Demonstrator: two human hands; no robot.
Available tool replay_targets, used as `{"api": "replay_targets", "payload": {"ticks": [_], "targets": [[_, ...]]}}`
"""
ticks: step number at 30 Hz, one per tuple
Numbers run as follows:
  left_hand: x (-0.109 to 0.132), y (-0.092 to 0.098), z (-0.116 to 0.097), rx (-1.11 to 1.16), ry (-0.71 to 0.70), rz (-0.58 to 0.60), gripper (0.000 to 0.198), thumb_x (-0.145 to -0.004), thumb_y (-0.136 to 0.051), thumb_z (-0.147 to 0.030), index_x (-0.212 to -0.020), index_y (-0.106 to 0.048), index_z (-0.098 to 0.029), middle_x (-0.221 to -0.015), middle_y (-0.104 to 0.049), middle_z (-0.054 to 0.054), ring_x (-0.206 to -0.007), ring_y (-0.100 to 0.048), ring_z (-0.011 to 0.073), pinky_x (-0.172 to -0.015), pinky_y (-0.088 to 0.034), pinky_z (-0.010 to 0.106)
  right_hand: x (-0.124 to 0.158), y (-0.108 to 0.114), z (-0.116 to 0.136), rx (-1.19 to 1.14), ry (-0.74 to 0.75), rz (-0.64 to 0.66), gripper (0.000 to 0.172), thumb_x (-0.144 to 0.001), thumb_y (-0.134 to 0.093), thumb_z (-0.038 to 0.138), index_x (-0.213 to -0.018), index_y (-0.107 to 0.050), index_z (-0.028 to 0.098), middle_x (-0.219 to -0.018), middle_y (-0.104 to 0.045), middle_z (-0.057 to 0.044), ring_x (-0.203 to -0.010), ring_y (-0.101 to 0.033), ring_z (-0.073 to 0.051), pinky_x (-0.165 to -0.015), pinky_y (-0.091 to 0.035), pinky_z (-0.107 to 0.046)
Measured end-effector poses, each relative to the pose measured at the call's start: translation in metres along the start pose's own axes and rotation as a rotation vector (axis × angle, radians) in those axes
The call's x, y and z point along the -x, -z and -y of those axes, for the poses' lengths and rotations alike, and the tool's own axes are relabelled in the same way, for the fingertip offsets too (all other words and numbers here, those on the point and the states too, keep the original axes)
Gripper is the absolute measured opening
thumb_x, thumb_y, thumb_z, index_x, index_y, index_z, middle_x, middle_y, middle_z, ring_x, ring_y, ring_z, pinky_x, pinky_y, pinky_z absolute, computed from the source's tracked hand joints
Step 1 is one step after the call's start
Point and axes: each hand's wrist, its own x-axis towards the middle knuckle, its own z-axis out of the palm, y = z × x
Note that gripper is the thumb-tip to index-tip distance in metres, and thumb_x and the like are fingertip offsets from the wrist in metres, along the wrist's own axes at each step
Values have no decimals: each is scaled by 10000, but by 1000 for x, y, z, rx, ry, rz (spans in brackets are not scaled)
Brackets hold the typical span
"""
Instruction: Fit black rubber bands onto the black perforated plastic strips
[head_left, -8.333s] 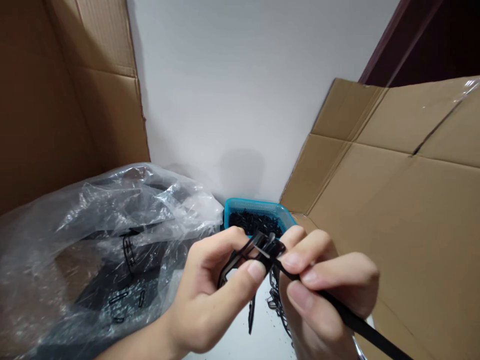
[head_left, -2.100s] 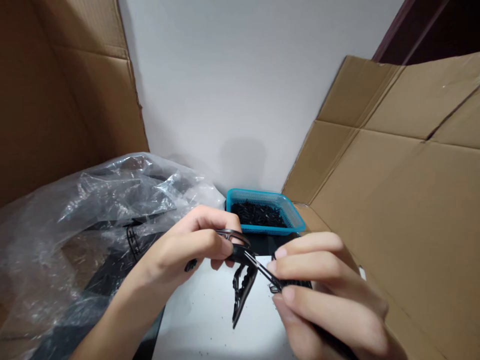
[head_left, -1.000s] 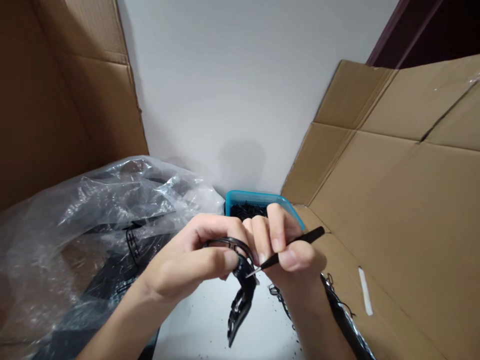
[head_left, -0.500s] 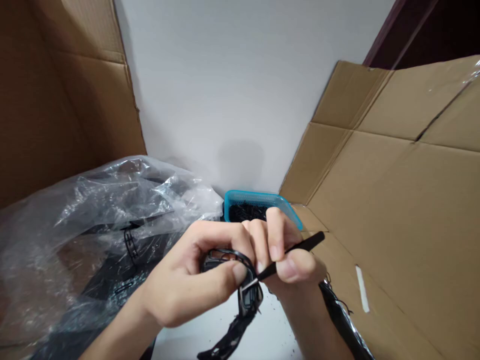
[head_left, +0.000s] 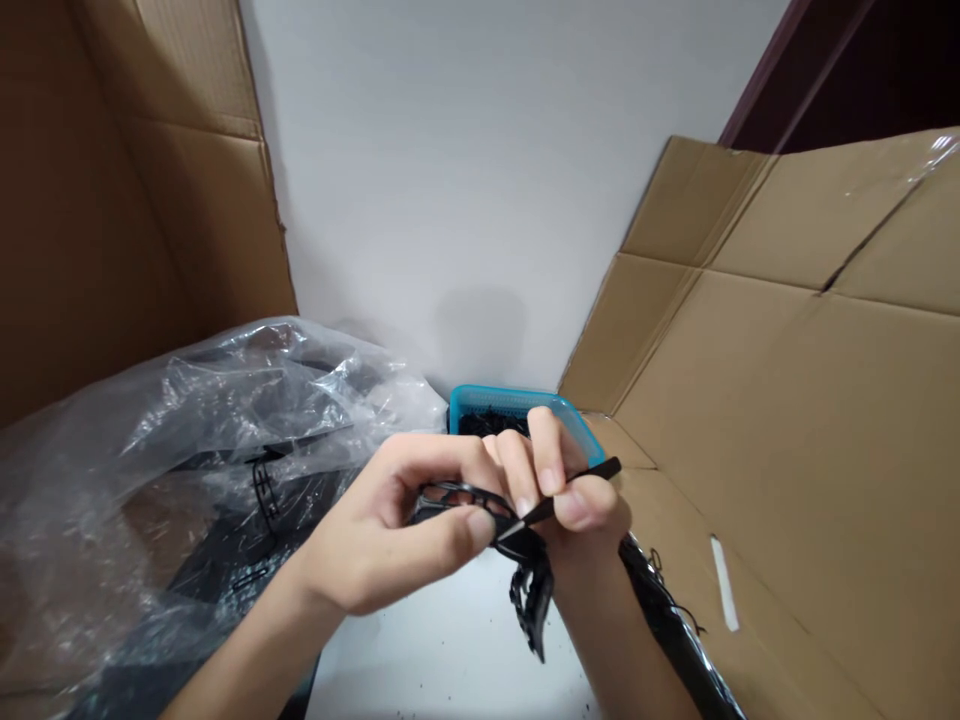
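My left hand is closed around a black plastic watch case with its strap, thumb pressing on top. The strap hangs from the case below my fingers, bent and dangling over the white surface. In my right hand, pinched between thumb and fingers, is a slim black-handled knife. Its pale, blade-like tip touches the edge of the watch case beside my left thumb. My fingers hide much of the case, and the exact shape of the tip is hard to make out.
Behind my hands stands a blue plastic basket holding black pieces. Clear plastic sheeting covers dark material at left, with black parts on it. Cardboard walls rise on both sides. Dark specks lie on the white work surface.
The watch case has been tilted, so its face now shows less and the strap hangs further right. The knife and right hand have shifted slightly left; both hands keep their hold.
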Motion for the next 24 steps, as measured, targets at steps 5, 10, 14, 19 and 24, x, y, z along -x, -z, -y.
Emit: {"api": "replay_targets", "payload": {"ticks": [5, 10, 14, 19, 24], "targets": [[5, 8, 0, -126, 49, -98, 171, -771, -554, -206, -619, -493, -158, -550, -397, -52, -527, -343, 79, -499, -258, 225, 0, 9, 19, 201, 100, -78, 130, -646, -605, 179, -628, -481, 215, -516, -410, 52, -513, -388, -104, -499, -318, -231], [7, 16, -6, -214, 81, -219, 219, -781, -532, -229, -582, -465, -166, -513, -364, -60, -485, -304, 66, -456, -218, 219, 11, 13, 40, 579, 302, -93, 80, -717, -642, 216, -754, -573, 234, -640, -528, 18, -642, -479, -137, -569, -387, -276], [4, 23, -7, -284, 126, -323, 182, -761, -544, -209, -585, -523, -168, -512, -423, -54, -473, -347, 62, -451, -255, 209, 21, 8, 47, 865, 383, -66, 71, -773, -610, 200, -828, -585, 237, -725, -560, -1, -696, -505, -155, -597, -412, -309], [-3, 22, -5, -320, 112, -428, 192, -747, -553, -141, -556, -551, -158, -489, -423, -49, -465, -375, 53, -464, -307, 194, 59, 21, 26, 1333, 188, -2, 162, -769, -574, 91, -845, -540, 230, -791, -574, -7, -743, -545, -160, -642, -442, -317], [-10, 21, 1, -253, 97, -453, 189, -709, -551, -111, -524, -571, -143, -500, -466, -29, -561, -476, 65, -528, -367, 180, 144, 50, -29, 1709, -148, 35, 88, -811, -509, 134, -797, -476, 214, -743, -564, -17, -712, -534, -174, -642, -445, -315]]}}
